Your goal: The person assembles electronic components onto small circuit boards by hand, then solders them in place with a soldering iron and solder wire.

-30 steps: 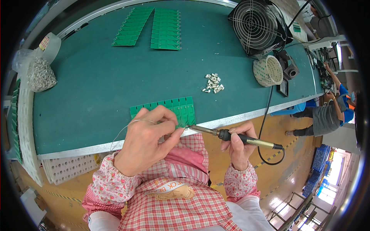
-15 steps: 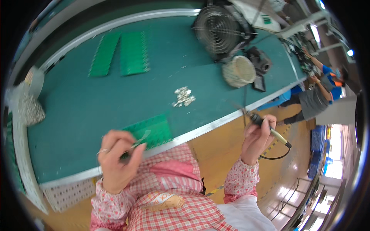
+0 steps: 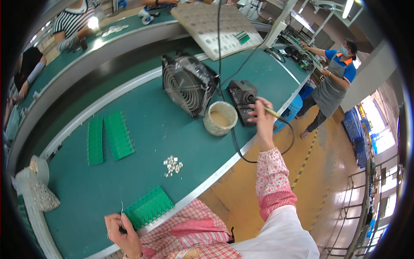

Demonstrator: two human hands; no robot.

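Observation:
My right hand [image 3: 263, 121] grips a soldering iron [image 3: 273, 113] by its pale handle. The iron's front end is at the round opening of a black soldering iron stand [image 3: 242, 91]; its tip is hidden there. At the table's front edge, my left hand [image 3: 123, 235] pinches a thin solder wire [image 3: 122, 205] that sticks up above the fingers. Right beside those fingers lies a green circuit board panel [image 3: 151, 208]. Beyond it is a small pile of shiny metal pieces [image 3: 173, 166].
Two more green panels [image 3: 95, 140] lie farther left. A black fan [image 3: 187, 84] and a round pot [image 3: 219, 118] stand near the iron stand. A bag of small parts [image 3: 39, 195] sits at the left end. The iron's cord [image 3: 236, 144] loops past the table edge. A co-worker [image 3: 330, 86] stands at the far right.
My right hand has carried the soldering iron forward from beyond the table edge to the stand. My left hand still holds the solder wire beside the panel. The view has shifted, showing more of the far side.

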